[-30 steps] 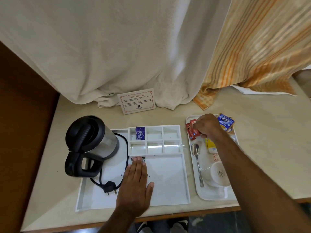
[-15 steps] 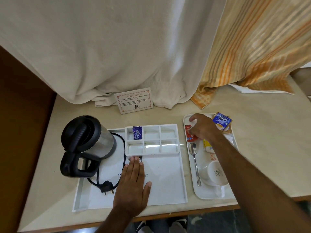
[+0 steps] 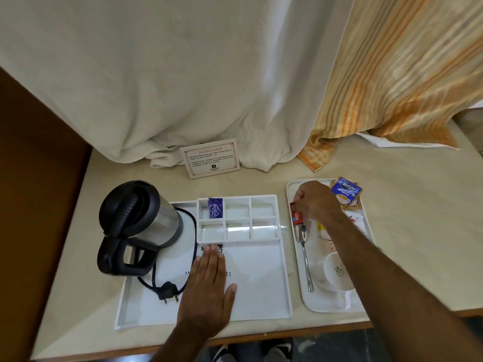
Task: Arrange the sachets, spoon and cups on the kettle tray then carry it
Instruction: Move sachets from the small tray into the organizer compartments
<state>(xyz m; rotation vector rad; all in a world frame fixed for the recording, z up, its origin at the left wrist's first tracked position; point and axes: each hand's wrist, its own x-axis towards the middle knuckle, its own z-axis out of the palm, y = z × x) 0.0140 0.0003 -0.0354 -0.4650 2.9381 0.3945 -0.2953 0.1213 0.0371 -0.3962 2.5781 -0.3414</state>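
Observation:
The white kettle tray (image 3: 261, 296) holds a black and steel kettle (image 3: 141, 226) at its left and a divided organiser (image 3: 237, 218) at its back, with one purple sachet (image 3: 216, 208) in the far left compartment. My left hand (image 3: 209, 286) lies flat and open on the tray floor. A smaller white tray (image 3: 329, 304) to the right carries a spoon (image 3: 304, 254), an upturned white cup (image 3: 335, 270), a blue Tetley sachet (image 3: 345, 190) and other sachets. My right hand (image 3: 315, 201) pinches a red sachet (image 3: 296, 216) at that tray's far end.
A printed card (image 3: 210, 158) stands behind the trays against a white cloth (image 3: 183, 87). A striped orange curtain (image 3: 397, 74) hangs at the right. The kettle's cord and plug (image 3: 167, 292) lie on the kettle tray. The table's front edge (image 3: 261, 338) is close to me.
My right hand has closed its fingers on the red sachet at the small tray's far end. My left hand has stayed flat on the kettle tray.

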